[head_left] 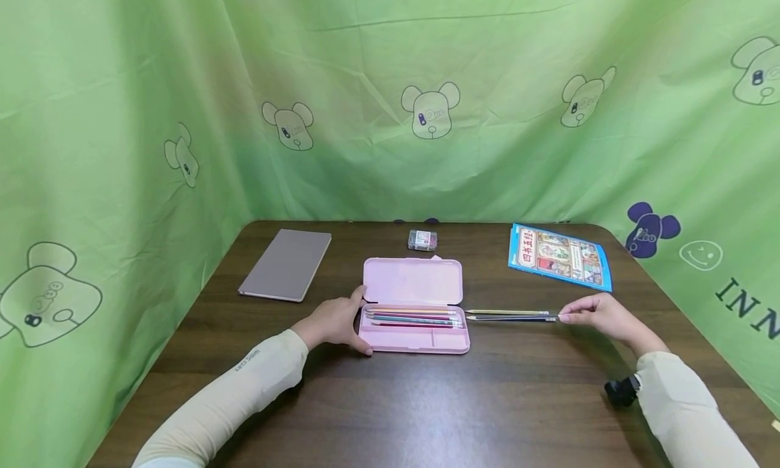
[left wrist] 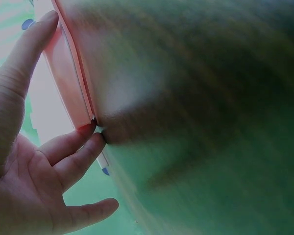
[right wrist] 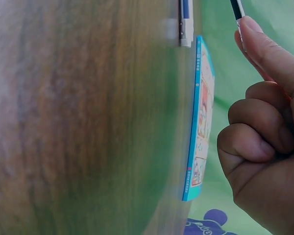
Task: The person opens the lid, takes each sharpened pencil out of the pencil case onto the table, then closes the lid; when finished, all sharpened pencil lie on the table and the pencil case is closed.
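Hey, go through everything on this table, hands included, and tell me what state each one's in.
Pencil case, open, lid back
Pencils in the case, lying lengthwise
Dark pencil, outside the case, pinched
Right hand, pinching that pencil
Left hand, touching the case's left end
Gray notebook, closed
Blue book, closed
Small box, can't tell

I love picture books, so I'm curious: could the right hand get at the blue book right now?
Probably yes: the blue book lies close by, just beyond the right hand, with nothing visible between them. But its fingers pinch a pencil, which might need putting down first.
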`<state>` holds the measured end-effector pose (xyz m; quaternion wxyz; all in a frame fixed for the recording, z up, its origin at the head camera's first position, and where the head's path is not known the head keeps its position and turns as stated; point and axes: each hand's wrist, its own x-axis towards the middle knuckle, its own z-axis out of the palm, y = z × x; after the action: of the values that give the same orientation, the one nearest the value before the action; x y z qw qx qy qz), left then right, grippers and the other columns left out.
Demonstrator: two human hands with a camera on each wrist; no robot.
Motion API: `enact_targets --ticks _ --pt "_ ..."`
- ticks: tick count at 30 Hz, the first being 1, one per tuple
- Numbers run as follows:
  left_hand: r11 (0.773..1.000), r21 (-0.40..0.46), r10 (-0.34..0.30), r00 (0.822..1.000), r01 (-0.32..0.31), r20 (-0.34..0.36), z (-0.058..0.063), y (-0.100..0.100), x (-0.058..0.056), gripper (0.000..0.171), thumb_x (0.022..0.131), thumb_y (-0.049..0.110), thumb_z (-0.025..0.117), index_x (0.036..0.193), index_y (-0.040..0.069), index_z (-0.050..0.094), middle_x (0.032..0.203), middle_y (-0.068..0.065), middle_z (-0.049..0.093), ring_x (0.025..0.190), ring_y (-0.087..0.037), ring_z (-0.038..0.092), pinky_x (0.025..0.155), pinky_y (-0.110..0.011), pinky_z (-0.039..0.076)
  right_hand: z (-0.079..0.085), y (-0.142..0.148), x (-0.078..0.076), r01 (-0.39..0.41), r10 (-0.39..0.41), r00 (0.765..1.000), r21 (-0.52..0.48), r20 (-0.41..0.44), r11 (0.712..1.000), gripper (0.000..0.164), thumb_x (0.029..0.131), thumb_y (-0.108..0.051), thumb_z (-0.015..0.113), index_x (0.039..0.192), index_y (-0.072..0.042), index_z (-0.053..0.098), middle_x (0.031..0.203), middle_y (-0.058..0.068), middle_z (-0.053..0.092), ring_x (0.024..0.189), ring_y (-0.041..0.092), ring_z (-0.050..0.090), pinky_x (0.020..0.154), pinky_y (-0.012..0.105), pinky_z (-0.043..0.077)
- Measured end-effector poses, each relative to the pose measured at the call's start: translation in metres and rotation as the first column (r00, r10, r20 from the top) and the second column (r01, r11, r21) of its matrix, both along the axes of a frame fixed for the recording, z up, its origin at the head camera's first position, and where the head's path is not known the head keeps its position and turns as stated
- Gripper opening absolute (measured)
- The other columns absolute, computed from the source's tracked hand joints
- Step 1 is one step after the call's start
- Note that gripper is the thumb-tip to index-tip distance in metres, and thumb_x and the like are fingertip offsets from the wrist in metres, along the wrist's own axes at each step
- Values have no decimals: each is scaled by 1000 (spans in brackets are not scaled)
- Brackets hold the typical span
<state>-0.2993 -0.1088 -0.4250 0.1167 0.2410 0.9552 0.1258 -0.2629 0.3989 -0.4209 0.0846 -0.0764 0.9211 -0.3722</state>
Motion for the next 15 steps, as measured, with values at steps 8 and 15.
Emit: enact_targets --ticks 8,15 --pt "1000 6 -4 1000 4 -3 -1 0 1 128 52 63 80 145 3 16 132 -2 55 112 -24 57 94 -41 44 -4 -4 -1 -21 20 1000 14 21 1000 27 82 -23 70 93 2 71 85 5 73 76 -5 59 68 20 47" --pt "1000 -4 -5 1000 5 -6 0 0 1 128 52 63 80 145 3 16 133 -2 55 112 -23 57 94 -41 44 -9 -7 -2 -65 63 998 90 24 994 23 78 -22 74 88 -2 73 85 7 72 73 -6 57 67 20 47"
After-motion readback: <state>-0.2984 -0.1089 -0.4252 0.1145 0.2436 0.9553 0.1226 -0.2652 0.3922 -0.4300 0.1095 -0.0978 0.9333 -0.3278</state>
